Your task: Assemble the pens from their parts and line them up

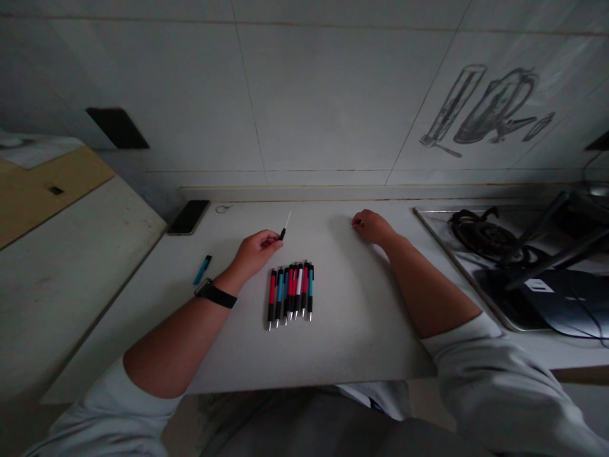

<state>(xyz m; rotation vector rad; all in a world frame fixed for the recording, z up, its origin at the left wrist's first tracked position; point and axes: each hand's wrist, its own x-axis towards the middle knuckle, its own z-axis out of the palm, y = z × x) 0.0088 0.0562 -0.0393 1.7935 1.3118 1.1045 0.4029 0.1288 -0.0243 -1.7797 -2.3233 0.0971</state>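
Note:
My left hand (257,249) is closed around a white pen (285,225) with a black grip, held just above the white countertop (361,330). A black watch sits on that wrist. Just right of and below this hand lies a row of several pens (291,293), red, blue and white with black grips, side by side. A single blue pen part (202,270) lies apart to the left of my wrist. My right hand (372,226) rests on the counter further right, fingers curled, with something small and dark at the fingertips that I cannot make out.
A black phone (188,217) lies at the counter's back left, a small ring (222,208) beside it. A gas stove (495,244) with a dark lid and tripod legs fills the right side. A tiled wall stands behind; a lower surface lies left.

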